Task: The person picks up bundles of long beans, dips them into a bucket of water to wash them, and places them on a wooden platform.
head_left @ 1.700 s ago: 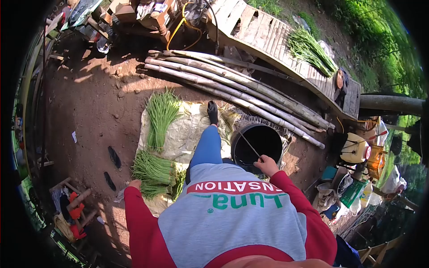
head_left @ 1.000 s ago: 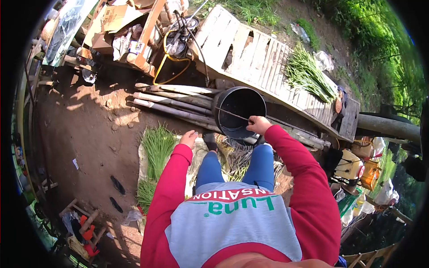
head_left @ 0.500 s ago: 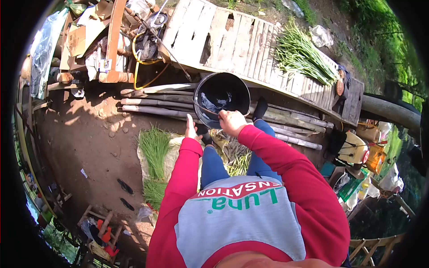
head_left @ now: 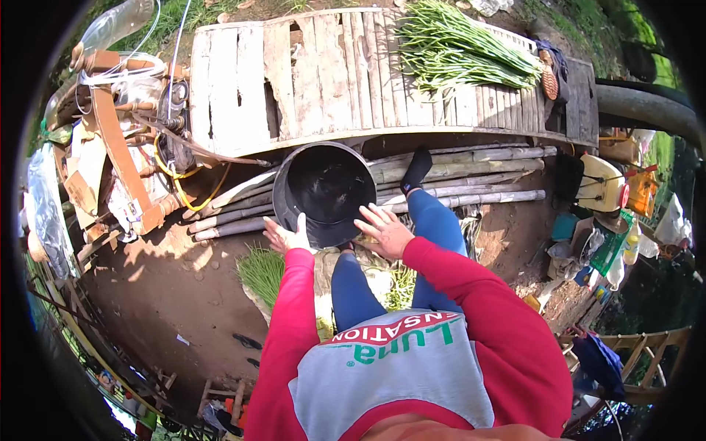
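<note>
A black bucket (head_left: 327,192) stands in front of my feet, beside the bamboo poles, with its dark inside facing up. My left hand (head_left: 288,235) is at the bucket's lower left, fingers spread and nothing in them. At its lower right is my right hand (head_left: 385,232), also with spread fingers and holding nothing. Whether either hand touches the bucket's wall cannot be made out. Long green stalks (head_left: 471,51) lie in a pile on the wooden slatted platform (head_left: 316,81). More green stalks (head_left: 261,275) lie on a sheet by my left leg.
Bamboo poles (head_left: 471,175) lie along the platform's near edge. Broken wooden furniture (head_left: 121,147) and a yellow hose are at the left. A cream jug (head_left: 599,182) and plastic bags stand at the right. Dark slippers (head_left: 247,342) lie on the dirt.
My right hand has let go of the bucket's rim area and its fingers have opened. The bucket now sits lower and further left in view, and the whole view has shifted.
</note>
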The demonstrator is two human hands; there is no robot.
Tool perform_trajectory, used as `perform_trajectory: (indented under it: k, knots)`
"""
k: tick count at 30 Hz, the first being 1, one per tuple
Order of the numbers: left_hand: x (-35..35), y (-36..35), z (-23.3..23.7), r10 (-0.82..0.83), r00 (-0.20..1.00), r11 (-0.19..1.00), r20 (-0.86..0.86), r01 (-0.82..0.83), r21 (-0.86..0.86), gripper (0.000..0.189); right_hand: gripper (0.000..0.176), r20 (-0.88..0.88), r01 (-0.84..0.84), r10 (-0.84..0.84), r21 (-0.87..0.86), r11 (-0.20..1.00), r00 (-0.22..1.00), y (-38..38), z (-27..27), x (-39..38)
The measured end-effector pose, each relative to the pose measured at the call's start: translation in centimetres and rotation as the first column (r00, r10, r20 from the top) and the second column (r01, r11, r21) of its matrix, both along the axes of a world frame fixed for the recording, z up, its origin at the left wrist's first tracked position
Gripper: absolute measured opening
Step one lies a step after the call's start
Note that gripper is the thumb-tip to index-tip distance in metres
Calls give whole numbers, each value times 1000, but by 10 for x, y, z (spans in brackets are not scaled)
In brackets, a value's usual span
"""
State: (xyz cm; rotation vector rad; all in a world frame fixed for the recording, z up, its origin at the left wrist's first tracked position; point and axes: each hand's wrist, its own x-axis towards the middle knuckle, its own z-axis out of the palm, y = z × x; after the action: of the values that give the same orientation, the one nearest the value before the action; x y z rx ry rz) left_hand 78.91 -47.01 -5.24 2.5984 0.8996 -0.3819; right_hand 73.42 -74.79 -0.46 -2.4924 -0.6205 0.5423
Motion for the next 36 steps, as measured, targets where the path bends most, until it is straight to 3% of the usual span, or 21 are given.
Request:
perform_trajectory:
  k: [2,4,6,8,9,10,12,13,14,16,18,19,20,22,28,30,32,34,36]
  knots:
    - [20,-4,-5,-125,977,990,172,134,-40,100,75,39,323,-321,-65,944,946,-63,-18,31]
    - [50,-5,-14,-188,973,982,136,186,28,86,77,94,558,-550,-175,811,830,-139,-45,72]
    - [78,-4,-22,-203,938,975,282,219,-28,60,79,115,572,-591,-450,685,798,-226,-62,119]
    - [102,-2,-37,-131,963,988,235,145,-45,43,80,199,523,-555,-676,519,808,-310,-78,165]
    - [116,-16,-21,-79,995,996,55,76,55,39,79,271,550,-544,-700,455,794,-351,-87,187]
    - [117,-13,-27,-104,994,991,38,100,91,37,79,339,576,-526,-718,391,780,-388,-97,209]
    - [109,-2,-45,-177,974,965,143,143,218,36,79,452,666,-518,-648,369,726,-446,-84,263]
    - [112,-14,-31,-116,986,987,124,100,125,37,80,488,673,-488,-655,343,723,-480,-81,289]
    - [109,-13,-32,-137,983,976,121,113,187,38,81,516,678,-462,-663,317,721,-507,-79,310]
    - [107,-13,-32,-157,982,965,103,131,226,37,92,423,553,-429,-797,242,798,-536,-57,348]
    - [117,-28,-20,-153,985,960,79,130,247,34,110,252,380,-402,-881,280,880,-547,-39,375]
    - [115,-18,-27,-137,988,972,65,122,202,31,124,211,338,-365,-882,328,907,-559,-48,382]
    - [111,-10,-34,-131,990,972,60,116,207,31,127,209,359,-378,-848,390,902,-565,-59,386]
    - [108,-9,-33,-103,993,979,58,91,184,32,125,273,483,-426,-693,535,863,-573,-69,386]
    - [114,-21,-30,-51,996,990,71,41,134,31,108,153,333,-363,-795,507,919,-549,-33,385]
    - [113,-19,-29,-135,991,945,8,126,302,33,90,51,276,-387,-785,554,921,-522,-2,374]
    - [107,-10,-40,-167,981,960,100,139,244,35,92,-71,301,-481,-697,650,874,-491,31,354]
    - [112,-13,-38,-143,989,954,32,129,270,36,95,-125,314,-500,-643,698,857,-456,66,332]
    - [108,-6,-44,-158,982,973,101,138,186,39,82,-351,471,-575,-342,814,739,-419,98,312]
